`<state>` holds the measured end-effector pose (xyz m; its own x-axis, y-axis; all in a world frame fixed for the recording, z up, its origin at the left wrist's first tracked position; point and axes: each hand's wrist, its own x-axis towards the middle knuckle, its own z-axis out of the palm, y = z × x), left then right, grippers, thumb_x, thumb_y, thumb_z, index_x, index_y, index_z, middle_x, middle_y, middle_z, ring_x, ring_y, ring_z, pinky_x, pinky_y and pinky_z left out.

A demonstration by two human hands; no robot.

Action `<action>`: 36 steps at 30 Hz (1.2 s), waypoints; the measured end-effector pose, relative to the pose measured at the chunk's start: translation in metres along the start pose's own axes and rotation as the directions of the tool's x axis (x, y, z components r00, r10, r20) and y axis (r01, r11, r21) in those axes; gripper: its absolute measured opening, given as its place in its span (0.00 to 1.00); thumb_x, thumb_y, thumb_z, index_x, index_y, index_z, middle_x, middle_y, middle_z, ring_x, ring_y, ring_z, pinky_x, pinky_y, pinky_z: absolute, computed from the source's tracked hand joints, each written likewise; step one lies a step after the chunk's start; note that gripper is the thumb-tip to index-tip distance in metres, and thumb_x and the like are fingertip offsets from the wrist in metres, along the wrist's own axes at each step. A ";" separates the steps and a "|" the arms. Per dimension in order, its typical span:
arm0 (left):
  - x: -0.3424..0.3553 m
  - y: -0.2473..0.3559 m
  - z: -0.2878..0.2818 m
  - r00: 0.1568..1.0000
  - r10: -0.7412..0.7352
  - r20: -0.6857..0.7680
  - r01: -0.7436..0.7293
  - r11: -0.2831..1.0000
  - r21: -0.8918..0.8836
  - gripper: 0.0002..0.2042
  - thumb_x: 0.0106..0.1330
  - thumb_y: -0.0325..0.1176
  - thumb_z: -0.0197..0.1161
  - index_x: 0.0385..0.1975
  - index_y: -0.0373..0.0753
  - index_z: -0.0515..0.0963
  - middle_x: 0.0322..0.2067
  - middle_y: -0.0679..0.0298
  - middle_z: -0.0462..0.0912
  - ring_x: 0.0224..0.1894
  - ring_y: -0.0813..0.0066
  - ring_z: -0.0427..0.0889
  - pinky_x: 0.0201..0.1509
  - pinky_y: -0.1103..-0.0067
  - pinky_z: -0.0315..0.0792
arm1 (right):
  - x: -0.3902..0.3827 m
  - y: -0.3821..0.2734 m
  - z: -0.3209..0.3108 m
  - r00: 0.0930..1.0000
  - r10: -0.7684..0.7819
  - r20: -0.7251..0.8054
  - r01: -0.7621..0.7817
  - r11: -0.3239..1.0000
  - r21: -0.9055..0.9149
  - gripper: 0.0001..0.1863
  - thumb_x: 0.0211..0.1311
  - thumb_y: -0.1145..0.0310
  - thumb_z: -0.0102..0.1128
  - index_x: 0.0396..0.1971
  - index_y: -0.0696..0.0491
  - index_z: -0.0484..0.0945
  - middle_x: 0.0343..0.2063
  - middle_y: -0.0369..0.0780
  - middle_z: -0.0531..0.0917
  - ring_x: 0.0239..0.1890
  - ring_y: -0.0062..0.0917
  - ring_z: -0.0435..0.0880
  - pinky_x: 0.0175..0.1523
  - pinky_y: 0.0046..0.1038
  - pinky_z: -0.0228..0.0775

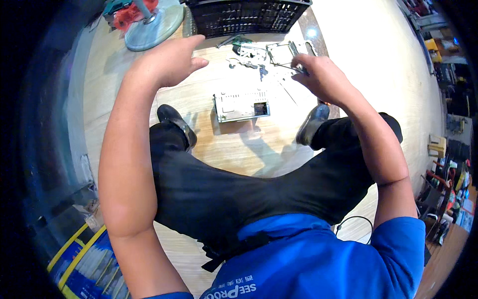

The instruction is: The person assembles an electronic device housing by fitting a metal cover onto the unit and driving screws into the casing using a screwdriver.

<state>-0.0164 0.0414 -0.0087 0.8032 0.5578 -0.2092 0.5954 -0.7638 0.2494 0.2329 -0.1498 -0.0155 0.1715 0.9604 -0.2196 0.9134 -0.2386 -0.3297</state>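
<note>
My left hand [181, 60] is raised at upper left, thumb and fingers apart, holding nothing, near the black plastic crate. My right hand [318, 74] is curled at the right edge of a loose metal frame [281, 52]; what lies between its fingers is too small to make out. Other metal brackets and small dark parts [249, 55] lie to the left of that frame. A boxy metal unit [234, 104], with a dark opening at one corner, rests on the pale wooden floor between my shoes.
The black crate [209, 15] stands at the top, beside a round pale base with a post [152, 32] and red material. My legs and shoes [311, 127] frame the work area. Cluttered items [438, 144] line the right side; blue-and-yellow objects [84, 259] sit at lower left.
</note>
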 end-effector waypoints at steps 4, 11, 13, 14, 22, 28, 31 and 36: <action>0.009 0.007 0.012 0.999 -0.014 0.043 0.013 1.000 0.012 0.27 0.65 0.42 0.61 0.62 0.37 0.67 0.56 0.45 0.75 0.58 0.49 0.73 0.62 0.66 0.67 | 0.013 0.002 0.014 0.965 -0.230 -0.126 0.238 0.970 0.050 0.11 0.59 0.67 0.60 0.40 0.54 0.81 0.31 0.49 0.84 0.37 0.44 0.83 0.44 0.39 0.74; 0.009 -0.004 0.070 0.968 -0.036 -0.249 0.015 0.996 -0.086 0.25 0.64 0.40 0.62 0.59 0.37 0.72 0.52 0.46 0.78 0.54 0.52 0.78 0.58 0.67 0.70 | 0.035 0.006 0.052 0.954 -0.299 0.016 0.298 0.954 0.033 0.12 0.59 0.72 0.53 0.41 0.58 0.79 0.35 0.54 0.82 0.41 0.47 0.81 0.49 0.42 0.72; 0.005 -0.003 0.109 0.925 -0.294 -0.242 0.167 0.883 -0.438 0.23 0.64 0.40 0.62 0.57 0.36 0.73 0.50 0.47 0.80 0.52 0.58 0.81 0.56 0.70 0.72 | 0.042 0.004 0.054 0.959 -0.284 -0.021 0.285 0.957 0.053 0.11 0.59 0.71 0.54 0.39 0.58 0.79 0.33 0.53 0.82 0.39 0.47 0.81 0.48 0.42 0.72; 0.000 0.001 0.132 0.879 -0.408 -0.244 0.234 0.818 -0.525 0.22 0.65 0.40 0.61 0.56 0.34 0.74 0.49 0.48 0.81 0.51 0.63 0.81 0.55 0.72 0.72 | 0.045 0.002 0.052 0.971 -0.239 -0.030 0.240 0.969 0.059 0.10 0.60 0.69 0.55 0.37 0.58 0.79 0.31 0.53 0.83 0.38 0.48 0.82 0.46 0.43 0.73; -0.023 0.040 0.249 0.835 -0.549 0.029 0.497 0.731 -0.468 0.31 0.60 0.38 0.63 0.63 0.32 0.65 0.53 0.44 0.76 0.58 0.51 0.73 0.63 0.67 0.67 | 0.042 0.028 0.059 0.975 -0.219 -0.031 0.219 0.976 -0.018 0.09 0.58 0.70 0.52 0.34 0.55 0.80 0.33 0.51 0.84 0.40 0.46 0.83 0.46 0.45 0.75; -0.016 0.064 0.250 0.865 -0.492 0.100 0.498 0.814 -0.300 0.43 0.56 0.38 0.70 0.69 0.35 0.52 0.62 0.46 0.64 0.60 0.50 0.71 0.61 0.66 0.69 | 0.031 0.056 0.092 0.963 -0.161 0.217 0.209 0.952 -0.222 0.08 0.59 0.72 0.53 0.34 0.59 0.79 0.32 0.51 0.84 0.39 0.45 0.84 0.45 0.41 0.76; -0.015 0.067 0.250 0.834 -0.535 0.139 0.552 0.801 -0.232 0.49 0.54 0.39 0.73 0.71 0.38 0.45 0.63 0.47 0.63 0.60 0.51 0.72 0.60 0.64 0.70 | 0.026 0.064 0.096 0.973 -0.056 0.223 0.096 0.980 -0.172 0.14 0.66 0.61 0.54 0.35 0.59 0.78 0.33 0.52 0.83 0.41 0.45 0.83 0.47 0.42 0.75; -0.012 0.061 0.245 0.809 -0.539 0.237 0.587 0.769 -0.254 0.54 0.53 0.40 0.73 0.72 0.40 0.37 0.60 0.47 0.67 0.57 0.53 0.74 0.57 0.65 0.72 | 0.020 0.066 0.097 0.973 -0.066 0.222 0.089 0.991 -0.095 0.14 0.66 0.61 0.53 0.36 0.58 0.77 0.33 0.52 0.83 0.41 0.46 0.82 0.47 0.43 0.74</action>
<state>0.0053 -0.0914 -0.2224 0.3237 0.7857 -0.5271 0.9343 -0.1774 0.3093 0.2608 -0.1600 -0.1304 0.0243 0.9181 -0.3957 0.9561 -0.1370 -0.2591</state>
